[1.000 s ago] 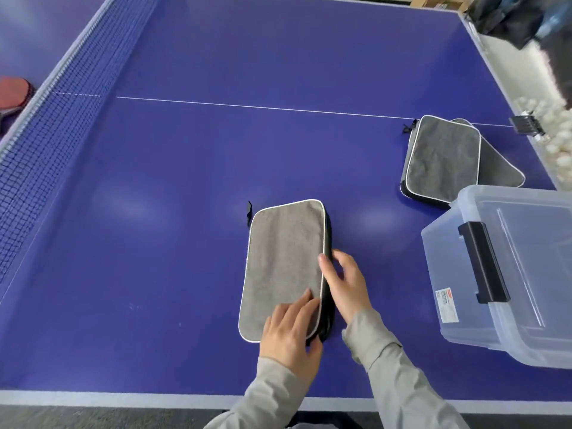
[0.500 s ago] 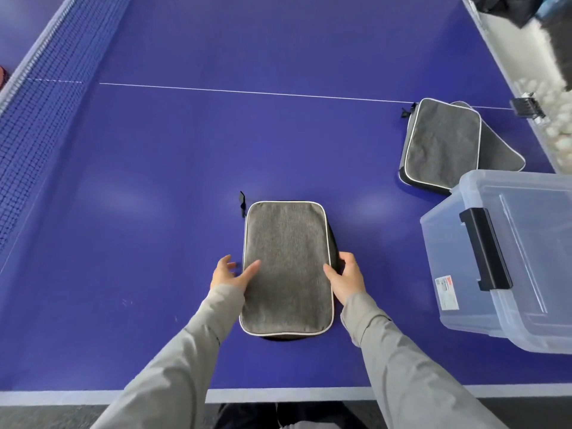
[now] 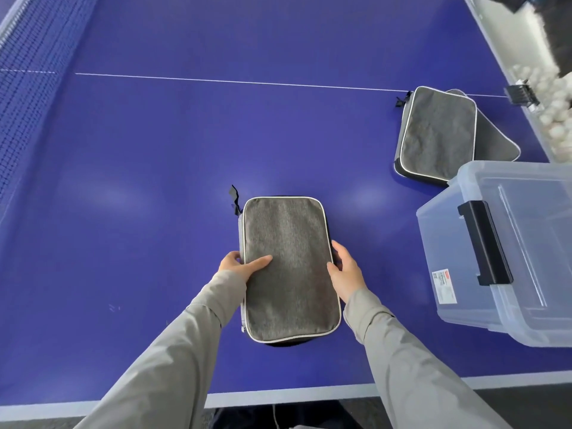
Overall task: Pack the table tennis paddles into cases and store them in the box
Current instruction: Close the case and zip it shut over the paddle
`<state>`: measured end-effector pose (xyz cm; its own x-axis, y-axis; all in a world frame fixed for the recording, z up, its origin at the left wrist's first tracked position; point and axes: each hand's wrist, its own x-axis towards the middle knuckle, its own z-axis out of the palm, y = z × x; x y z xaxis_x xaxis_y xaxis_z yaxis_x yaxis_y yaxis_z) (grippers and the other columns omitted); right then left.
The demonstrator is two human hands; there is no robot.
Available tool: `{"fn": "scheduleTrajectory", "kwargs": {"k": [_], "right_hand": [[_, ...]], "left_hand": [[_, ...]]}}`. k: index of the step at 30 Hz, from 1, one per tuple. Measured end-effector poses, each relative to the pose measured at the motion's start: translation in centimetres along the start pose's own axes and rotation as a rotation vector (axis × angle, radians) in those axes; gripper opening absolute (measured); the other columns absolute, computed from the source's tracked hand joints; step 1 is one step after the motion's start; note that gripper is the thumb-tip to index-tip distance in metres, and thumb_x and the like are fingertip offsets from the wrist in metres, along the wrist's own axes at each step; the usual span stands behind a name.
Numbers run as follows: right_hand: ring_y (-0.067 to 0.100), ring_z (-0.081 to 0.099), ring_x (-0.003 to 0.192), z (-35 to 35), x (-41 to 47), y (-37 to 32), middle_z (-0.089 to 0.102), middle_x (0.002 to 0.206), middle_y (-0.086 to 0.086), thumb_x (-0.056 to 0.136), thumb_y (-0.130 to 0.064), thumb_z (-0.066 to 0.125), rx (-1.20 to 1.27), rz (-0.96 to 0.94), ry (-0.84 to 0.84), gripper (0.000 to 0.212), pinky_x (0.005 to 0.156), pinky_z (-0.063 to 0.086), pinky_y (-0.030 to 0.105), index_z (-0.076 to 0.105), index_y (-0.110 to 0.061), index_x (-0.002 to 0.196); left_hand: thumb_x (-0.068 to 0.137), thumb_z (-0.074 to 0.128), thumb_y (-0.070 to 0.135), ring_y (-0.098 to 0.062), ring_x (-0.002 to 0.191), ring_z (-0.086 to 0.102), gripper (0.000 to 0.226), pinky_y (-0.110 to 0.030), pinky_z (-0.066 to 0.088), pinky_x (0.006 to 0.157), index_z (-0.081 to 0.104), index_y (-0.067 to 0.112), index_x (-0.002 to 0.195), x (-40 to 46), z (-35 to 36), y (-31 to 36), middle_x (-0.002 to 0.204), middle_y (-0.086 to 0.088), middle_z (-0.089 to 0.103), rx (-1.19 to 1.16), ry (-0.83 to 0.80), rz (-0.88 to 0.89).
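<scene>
The blue table tennis table [image 3: 278, 134] fills nearly the whole view, its net [image 3: 28, 88] running along the far left and a thin white line crossing it. At the right edge sits the clear plastic box [image 3: 464, 258] with a black latch [image 3: 484, 243] and a small label on its near wall; it reaches past the frame, so its far side is out of view. Just beyond it lie 2 grey cases [image 3: 439, 134], stacked and skewed, the lower one poking out to the right. Nearest the person lies a 3rd grey case [image 3: 288, 267] with pale piping, flat on the table — its black zipper pull [image 3: 234, 199] sticks out at the far left corner. The left hand [image 3: 238, 267] holds its left edge, thumb laid on the top fabric, fingers tucked at the side. The right hand [image 3: 345, 274] grasps the right edge, fingers curled against it. Grey sleeves cover both arms. White balls [image 3: 557, 113] cluster off the table at far right.
</scene>
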<state>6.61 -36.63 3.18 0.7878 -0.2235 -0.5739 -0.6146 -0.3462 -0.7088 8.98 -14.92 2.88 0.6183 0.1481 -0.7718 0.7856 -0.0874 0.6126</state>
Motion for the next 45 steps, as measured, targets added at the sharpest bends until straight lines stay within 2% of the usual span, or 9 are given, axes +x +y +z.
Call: {"fn": "scheduleTrajectory", "kwargs": {"k": [6, 11, 17, 23, 27, 32, 34, 37, 45], "right_hand": [[0.02, 0.042, 0.132, -0.1, 0.3, 0.4, 0.042, 0.145, 0.0, 0.097, -0.009, 0.041, -0.007, -0.007, 0.016, 0.051, 0.111, 0.035, 0.038, 0.035, -0.028, 0.144], [0.021, 0.045, 0.127, -0.7, 0.2, 0.6, 0.045, 0.14, 0.002, 0.096, -0.011, 0.047, 0.005, -0.049, 0.074, 0.05, 0.109, 0.036, 0.04, 0.037, -0.028, 0.142], [0.02, 0.045, 0.123, -1.3, -3.1, 1.3, 0.046, 0.13, 0.003, 0.094, -0.015, 0.054, -0.036, -0.235, 0.309, 0.046, 0.106, 0.037, 0.038, 0.044, -0.02, 0.138], [0.016, 0.05, 0.096, -0.6, -9.4, 3.0, 0.055, 0.104, -0.002, 0.088, -0.031, 0.056, -0.284, -0.567, 0.651, 0.025, 0.08, 0.033, 0.03, 0.057, -0.02, 0.111], [0.01, 0.046, 0.074, 2.3, -11.9, 3.2, 0.048, 0.081, -0.009, 0.086, -0.039, 0.057, -0.298, -0.673, 0.597, 0.017, 0.07, 0.036, 0.03, 0.051, -0.024, 0.092], [0.011, 0.044, 0.068, 5.1, -11.2, 0.5, 0.048, 0.071, -0.006, 0.078, -0.049, 0.065, -0.384, -0.614, 0.604, 0.031, 0.064, 0.033, 0.026, 0.057, -0.019, 0.083], [0.017, 0.051, 0.064, 5.2, -10.6, -0.4, 0.052, 0.069, -0.004, 0.073, -0.041, 0.075, -0.416, -0.592, 0.634, 0.03, 0.063, 0.032, 0.027, 0.059, -0.016, 0.079], [0.021, 0.056, 0.059, 5.0, -10.1, -1.0, 0.056, 0.066, -0.004, 0.068, -0.025, 0.083, -0.465, -0.628, 0.659, 0.026, 0.061, 0.031, 0.027, 0.06, -0.014, 0.073], [0.018, 0.05, 0.049, 4.5, -10.7, -1.8, 0.056, 0.059, -0.003, 0.079, -0.018, 0.059, -0.515, -0.764, 0.639, 0.015, 0.049, 0.043, 0.029, 0.061, -0.013, 0.066]], "left_hand": [[0.065, 0.084, 0.029, -0.023, 0.081, 0.063, 0.059, -0.036, 0.052, 0.069, 0.049, 0.015, 0.11, -0.4, 0.9, 0.1, 0.099, -0.005, 0.063, -0.077, -0.025, -0.012], [0.067, 0.083, 0.021, -0.017, 0.075, 0.063, 0.064, -0.024, 0.048, 0.051, 0.043, 0.03, 0.116, -1.2, 1.3, 0.0, 0.092, 0.004, 0.061, -0.194, -0.026, 0.04], [0.067, 0.083, 0.02, -0.023, 0.082, 0.064, 0.068, -0.03, 0.052, 0.063, 0.043, 0.03, 0.121, -2.3, 2.6, -0.1, 0.098, 0.0, 0.062, -0.325, 0.026, 0.061], [0.068, 0.081, 0.026, -0.013, 0.073, 0.058, 0.063, -0.022, 0.044, 0.054, 0.041, 0.03, 0.116, -3.3, 3.4, 1.2, 0.088, 0.006, 0.057, -0.561, 0.204, 0.036], [0.067, 0.082, 0.028, -0.014, 0.076, 0.057, 0.069, -0.027, 0.046, 0.062, 0.038, 0.026, 0.12, -3.7, 3.6, 2.7, 0.094, 0.002, 0.055, -0.71, 0.283, 0.01], [0.066, 0.083, 0.026, -0.01, 0.075, 0.057, 0.079, -0.03, 0.049, 0.069, 0.035, 0.026, 0.129, -4.4, 4.0, 4.2, 0.089, 0.007, 0.054, -0.82, 0.361, 0.016], [0.065, 0.083, 0.026, -0.01, 0.077, 0.058, 0.079, -0.033, 0.049, 0.077, 0.035, 0.027, 0.128, -4.9, 4.1, 4.3, 0.088, 0.007, 0.055, -0.832, 0.386, 0.027], [0.065, 0.083, 0.025, -0.009, 0.076, 0.058, 0.077, -0.03, 0.048, 0.072, 0.037, 0.024, 0.126, -5.2, 4.0, 4.5, 0.087, 0.008, 0.055, -0.858, 0.419, 0.054], [0.068, 0.082, 0.021, -0.006, 0.071, 0.055, 0.076, -0.024, 0.044, 0.066, 0.037, 0.02, 0.128, -5.7, 2.8, 5.3, 0.084, 0.009, 0.052, -0.86, 0.436, 0.077]]}}
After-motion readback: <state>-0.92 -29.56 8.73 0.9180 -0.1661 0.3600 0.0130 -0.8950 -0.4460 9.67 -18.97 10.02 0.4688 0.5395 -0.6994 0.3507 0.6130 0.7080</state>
